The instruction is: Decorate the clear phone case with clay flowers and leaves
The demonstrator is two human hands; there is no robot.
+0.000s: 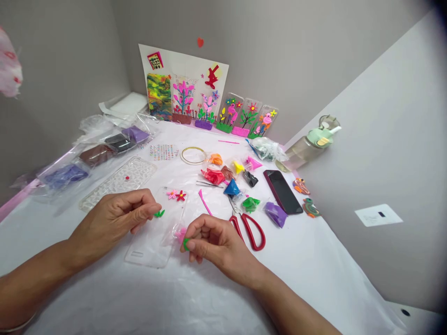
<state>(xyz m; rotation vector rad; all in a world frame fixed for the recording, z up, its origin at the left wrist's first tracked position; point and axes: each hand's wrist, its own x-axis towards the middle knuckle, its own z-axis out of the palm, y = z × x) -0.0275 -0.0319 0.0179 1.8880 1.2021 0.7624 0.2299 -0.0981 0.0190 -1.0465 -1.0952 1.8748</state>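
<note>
Evidently both hands were at work low over the white-covered surface [314, 265], above and beside a clear phone case [148, 253]. The left hand [115, 216] had its thumb and forefinger drawn together over the case's left side, with a green leaf-shaped piece [159, 214] right at their tips; whether that piece was pinched or lay on the case could not be told. The right hand [218, 237], near the case's right edge, gripped a small green clay lump [186, 244] between thumb and forefinger, its other fingers curled. A pink clay lump [180, 234] showed just behind those fingertips.

At the far end of the case sat a pink flower [172, 194] and, right beside it, a red flower [180, 196] with a yellow center. A pink strip [205, 202] lay a little to the right, with scissors [253, 231] beyond the right hand, their red handles pointing toward the person. Farther back were tweezers [208, 184] and small bags of clay, among them a blue bag [231, 187], a green bag [250, 204], a red bag [213, 176] and a purple bag [275, 214]. A smartphone [283, 191] lay to the right of these. Behind the left hand rested a textured clear case [117, 185] with a red dot [127, 177] on it, and a gold-colored ring [193, 156] lay farther back.
</note>
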